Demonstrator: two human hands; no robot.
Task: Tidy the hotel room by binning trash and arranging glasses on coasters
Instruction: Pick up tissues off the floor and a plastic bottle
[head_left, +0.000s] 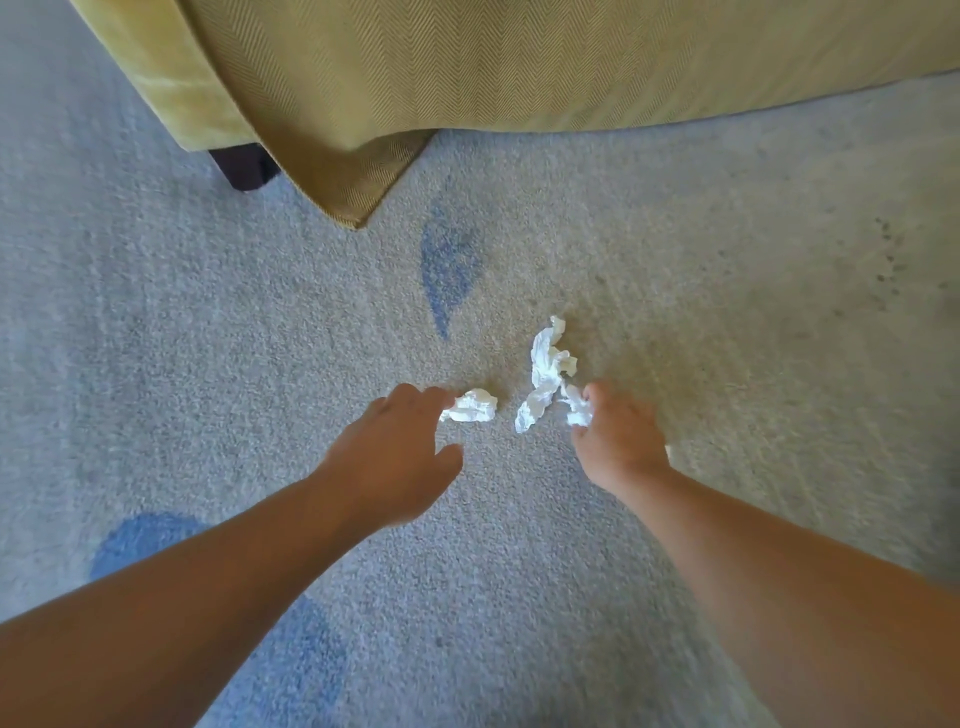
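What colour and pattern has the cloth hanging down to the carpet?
Mustard yellow cloth, fine herringbone weave; head view shows it.

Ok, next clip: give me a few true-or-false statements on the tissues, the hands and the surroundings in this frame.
1. The small tissue and the larger tissue both lie crumpled on the carpet. True.
2. The left hand has lifted the small tissue off the floor. False: its fingertips only reach the wad, which lies on the carpet, and the thumb is apart from it.
3. The right hand has its fingers curled on the near end of the larger tissue. True.
4. A bin stands next to the tissues. False: no bin is in view.
5. The yellow fabric lies over the tissues. False: it hangs farther off, apart from them.
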